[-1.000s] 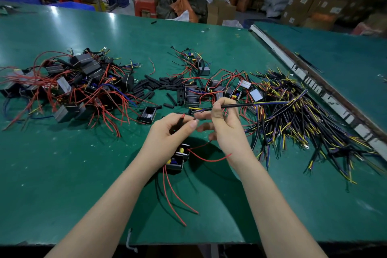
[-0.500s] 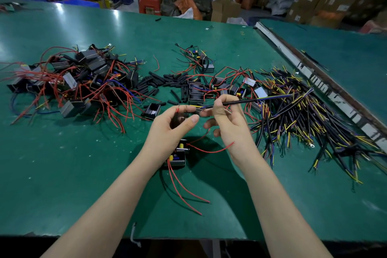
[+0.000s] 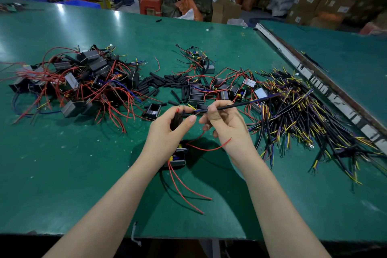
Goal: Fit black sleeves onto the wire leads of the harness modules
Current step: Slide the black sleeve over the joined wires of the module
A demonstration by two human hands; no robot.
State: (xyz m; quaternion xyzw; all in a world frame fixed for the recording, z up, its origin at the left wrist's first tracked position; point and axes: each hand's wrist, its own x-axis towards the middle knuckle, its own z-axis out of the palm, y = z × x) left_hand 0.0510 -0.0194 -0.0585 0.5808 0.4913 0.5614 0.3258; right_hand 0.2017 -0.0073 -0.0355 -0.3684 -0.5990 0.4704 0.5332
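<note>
Wire piles (image 3: 79, 88) (image 3: 310, 123) flank hands; near table (image 3: 62, 174) open.

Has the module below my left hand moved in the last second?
No. The module still lies just this side of the empty black housing, as before.

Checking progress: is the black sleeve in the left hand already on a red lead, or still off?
On: red tips poke out above the black sleeve that the left hand grips. How far down it reaches is hidden.
</note>
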